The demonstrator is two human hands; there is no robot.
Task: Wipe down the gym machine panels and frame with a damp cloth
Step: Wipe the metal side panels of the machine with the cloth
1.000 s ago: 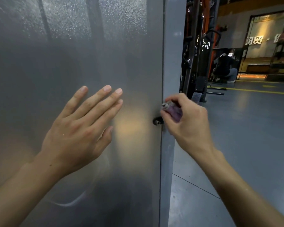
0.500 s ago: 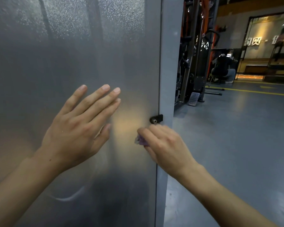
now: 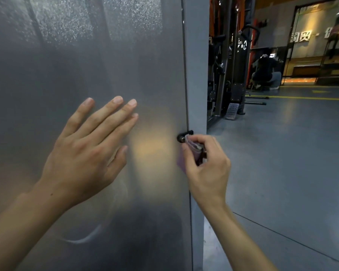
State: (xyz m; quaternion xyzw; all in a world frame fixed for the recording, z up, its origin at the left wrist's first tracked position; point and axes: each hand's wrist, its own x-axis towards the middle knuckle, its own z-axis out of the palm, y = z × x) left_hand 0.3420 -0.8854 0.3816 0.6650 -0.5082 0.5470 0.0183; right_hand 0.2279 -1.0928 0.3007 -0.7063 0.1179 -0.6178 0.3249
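In front of you stands the frosted grey panel (image 3: 82, 55) of the gym machine, filling most of the view, with the grey frame upright (image 3: 196, 65) running down its right edge. Beyond it the grey floor (image 3: 282, 163) stretches toward a black and orange weight machine (image 3: 233, 65), and a person (image 3: 265, 71) crouches far back beside it. Your left hand (image 3: 82, 153) lies flat on the panel, fingers straight and spread, palm pressed against the surface. Your right hand (image 3: 207, 167) is curled around a folded purple cloth (image 3: 192, 151), pinching it between thumb and fingers. The cloth touches the small black bolt (image 3: 182, 136) where the panel meets the frame upright, just beside your fingertips.
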